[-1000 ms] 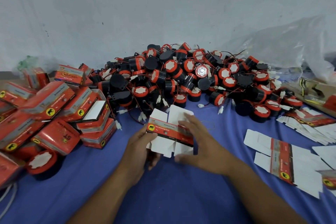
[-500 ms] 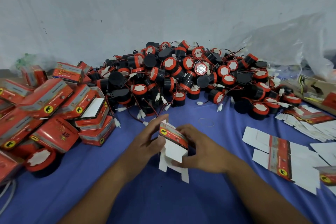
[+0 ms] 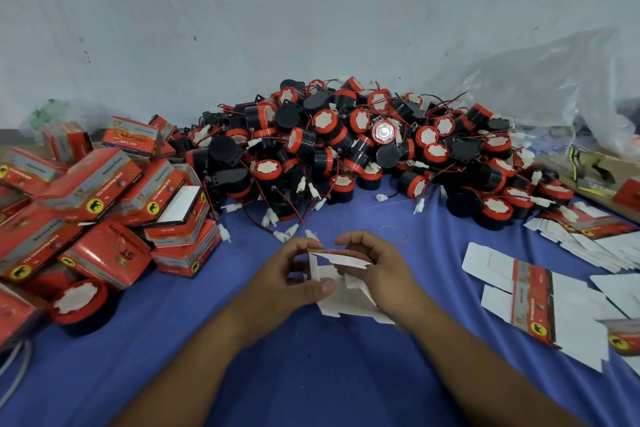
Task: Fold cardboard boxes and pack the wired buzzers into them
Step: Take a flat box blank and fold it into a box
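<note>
Both pinch one box blank [image 3: 341, 302]: left grip [image 3: 289, 274] thumb on flap, right grip [image 3: 384, 272] at top edge. Thin card, light, prob. creases easy; hold near folds.

Rightmost flat carton [image 3: 625, 340] partly off-frame.

The buzzer heap [image 3: 346, 149] is lying at the back of the desk [image 3: 311, 374], folded boxes [image 3: 90, 191] piling left, flat blanks [image 3: 533, 302] lying right.
</note>
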